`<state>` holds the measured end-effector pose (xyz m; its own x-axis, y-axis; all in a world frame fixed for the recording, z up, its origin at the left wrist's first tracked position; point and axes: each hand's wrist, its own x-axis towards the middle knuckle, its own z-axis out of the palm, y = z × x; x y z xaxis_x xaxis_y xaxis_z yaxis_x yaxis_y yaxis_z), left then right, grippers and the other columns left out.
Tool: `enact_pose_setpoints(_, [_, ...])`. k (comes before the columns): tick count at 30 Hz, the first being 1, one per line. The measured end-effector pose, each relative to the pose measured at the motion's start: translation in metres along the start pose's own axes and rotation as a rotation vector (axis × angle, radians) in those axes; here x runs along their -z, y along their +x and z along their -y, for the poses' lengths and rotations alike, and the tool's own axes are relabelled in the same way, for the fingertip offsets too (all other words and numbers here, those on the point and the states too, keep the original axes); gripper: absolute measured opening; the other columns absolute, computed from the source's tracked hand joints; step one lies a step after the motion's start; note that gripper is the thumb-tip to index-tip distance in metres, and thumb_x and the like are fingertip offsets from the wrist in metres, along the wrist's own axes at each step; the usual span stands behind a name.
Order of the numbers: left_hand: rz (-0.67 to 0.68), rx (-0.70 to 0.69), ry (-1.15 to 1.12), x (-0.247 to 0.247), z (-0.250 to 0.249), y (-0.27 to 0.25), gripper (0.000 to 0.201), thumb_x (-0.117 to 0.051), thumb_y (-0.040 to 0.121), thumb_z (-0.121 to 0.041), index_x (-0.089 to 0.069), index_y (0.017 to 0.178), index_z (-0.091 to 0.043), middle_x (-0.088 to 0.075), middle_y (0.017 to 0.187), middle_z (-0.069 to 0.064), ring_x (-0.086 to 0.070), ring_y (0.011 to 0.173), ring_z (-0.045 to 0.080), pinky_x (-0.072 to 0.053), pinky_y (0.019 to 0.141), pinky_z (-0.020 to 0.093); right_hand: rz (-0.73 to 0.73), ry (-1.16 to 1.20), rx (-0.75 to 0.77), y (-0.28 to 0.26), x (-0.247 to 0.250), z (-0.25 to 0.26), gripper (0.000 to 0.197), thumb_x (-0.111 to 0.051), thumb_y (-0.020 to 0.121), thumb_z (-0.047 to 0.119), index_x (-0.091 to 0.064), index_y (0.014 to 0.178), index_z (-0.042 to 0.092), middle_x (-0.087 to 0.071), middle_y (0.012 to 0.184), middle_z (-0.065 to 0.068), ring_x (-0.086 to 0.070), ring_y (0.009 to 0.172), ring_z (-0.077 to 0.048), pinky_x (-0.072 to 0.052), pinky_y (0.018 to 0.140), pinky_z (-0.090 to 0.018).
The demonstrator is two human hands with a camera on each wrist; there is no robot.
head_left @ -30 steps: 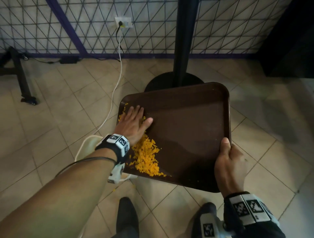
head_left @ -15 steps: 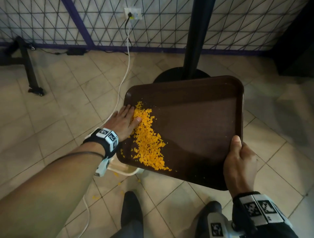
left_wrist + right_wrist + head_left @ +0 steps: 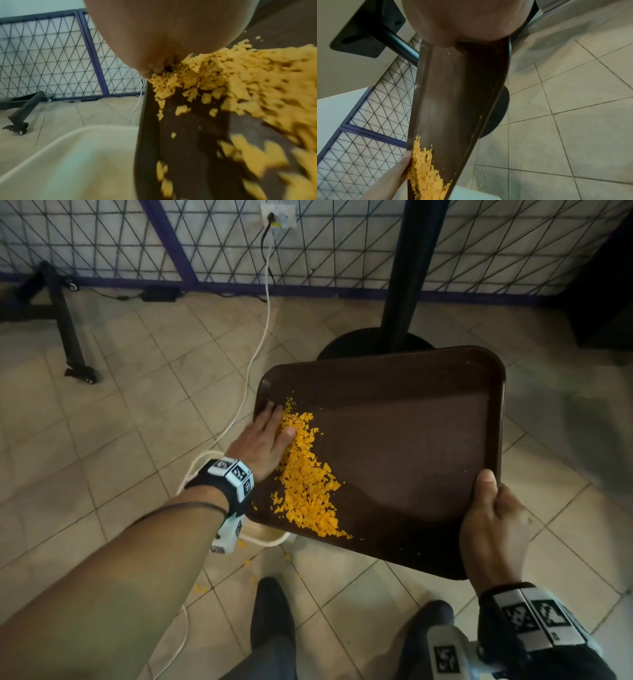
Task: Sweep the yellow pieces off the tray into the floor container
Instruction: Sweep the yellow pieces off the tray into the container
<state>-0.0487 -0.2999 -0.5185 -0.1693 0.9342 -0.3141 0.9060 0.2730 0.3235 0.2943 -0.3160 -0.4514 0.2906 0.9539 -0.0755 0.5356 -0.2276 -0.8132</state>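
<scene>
A dark brown tray (image 3: 428, 440) is held tilted above the floor, its low corner toward me. My right hand (image 3: 493, 518) grips its near right edge, thumb on top. Yellow pieces (image 3: 305, 474) lie heaped along the tray's left side (image 3: 240, 83) (image 3: 423, 174). My left hand (image 3: 270, 433) lies flat with straight fingers against the left of the heap, by the tray's left rim. A cream floor container (image 3: 72, 162) sits under the tray's low corner, mostly hidden in the head view (image 3: 267, 537).
A black table post on a round base (image 3: 376, 344) stands behind the tray. A white cable (image 3: 257, 354) runs from the wall socket across the tiles. A black wheeled stand leg (image 3: 68, 337) is at far left. A few yellow pieces (image 3: 198, 589) lie on the floor by my shoes.
My left hand has moved from on top of the heap to the tray's left rim, uncovering the pieces. The tray has shifted right, and the heap has spread toward the low corner.
</scene>
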Motion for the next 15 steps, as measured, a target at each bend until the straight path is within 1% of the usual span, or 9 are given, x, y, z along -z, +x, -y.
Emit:
enact_pose_setpoints(2, [0.057,0.002,-0.017,-0.013,0.005,-0.018,0.074,-0.007,0.095,-0.069,0.004,0.156,-0.03,0.012,0.164,-0.01,-0.009,0.151,0.017,-0.016,0.117,0.04,-0.001,-0.009,0.011,-0.001,0.0,0.0,0.048,-0.032,0.103,0.041,-0.058,0.081,0.006,-0.058,0.074,-0.007,-0.053,0.07,-0.027,-0.034,0.057,-0.032])
enact_pose_setpoints(4, [0.077,-0.006,-0.041,-0.017,0.01,-0.03,0.072,-0.009,0.096,-0.068,0.004,0.156,-0.032,0.012,0.163,-0.012,-0.015,0.15,0.019,-0.021,0.116,0.042,0.0,-0.016,0.015,-0.003,0.0,0.0,0.048,-0.032,0.103,0.041,-0.058,0.082,0.006,-0.057,0.074,-0.007,-0.052,0.07,-0.027,-0.033,0.056,-0.032])
enact_pose_setpoints(6, [0.028,-0.015,-0.078,-0.013,0.013,-0.031,0.069,-0.011,0.097,-0.066,0.003,0.156,-0.033,0.008,0.164,-0.013,-0.019,0.149,0.019,-0.024,0.115,0.043,-0.003,-0.012,0.011,-0.004,-0.001,-0.001,0.049,-0.031,0.103,0.042,-0.058,0.084,0.006,-0.058,0.075,-0.007,-0.053,0.071,-0.028,-0.036,0.059,-0.033])
enact_pose_setpoints(9, [-0.096,-0.029,-0.093,0.006,0.009,-0.015,0.066,-0.013,0.099,-0.06,0.0,0.156,-0.031,0.006,0.164,-0.01,-0.018,0.149,0.019,-0.027,0.115,0.042,-0.006,-0.012,0.007,-0.007,-0.005,0.001,0.05,-0.031,0.103,0.043,-0.057,0.082,0.006,-0.057,0.073,-0.006,-0.054,0.072,-0.029,-0.044,0.064,-0.04])
enact_pose_setpoints(11, [-0.153,-0.044,-0.095,0.018,0.001,0.001,0.063,-0.018,0.102,-0.055,-0.001,0.157,-0.03,0.005,0.165,-0.01,-0.025,0.147,0.021,-0.034,0.11,0.041,-0.003,-0.011,0.009,-0.009,-0.007,0.003,0.05,-0.032,0.103,0.043,-0.056,0.081,0.006,-0.057,0.072,-0.006,-0.054,0.07,-0.029,-0.045,0.064,-0.041])
enact_pose_setpoints(12, [-0.164,-0.053,-0.091,0.023,-0.003,0.009,0.062,-0.019,0.103,-0.053,-0.001,0.157,-0.029,0.005,0.165,-0.01,-0.03,0.145,0.022,-0.037,0.107,0.041,-0.002,-0.01,0.01,-0.01,-0.008,0.004,0.05,-0.031,0.103,0.043,-0.056,0.081,0.006,-0.056,0.072,-0.005,-0.054,0.07,-0.029,-0.045,0.063,-0.042])
enact_pose_setpoints(13, [-0.159,-0.057,-0.089,0.025,-0.007,0.015,0.061,-0.02,0.103,-0.052,-0.001,0.157,-0.029,0.005,0.165,-0.009,-0.03,0.144,0.023,-0.038,0.107,0.041,0.0,-0.011,0.01,-0.012,-0.009,0.005,0.049,-0.031,0.103,0.044,-0.055,0.081,0.007,-0.056,0.072,-0.005,-0.053,0.07,-0.029,-0.045,0.063,-0.042])
enact_pose_setpoints(15, [-0.119,-0.046,-0.077,0.023,-0.011,0.02,0.062,-0.019,0.103,-0.052,0.0,0.157,-0.029,0.007,0.165,-0.008,-0.023,0.148,0.022,-0.033,0.111,0.043,0.008,-0.011,0.012,-0.014,-0.012,0.005,0.048,-0.032,0.103,0.043,-0.054,0.08,0.007,-0.054,0.071,-0.003,-0.052,0.069,-0.029,-0.042,0.061,-0.039])
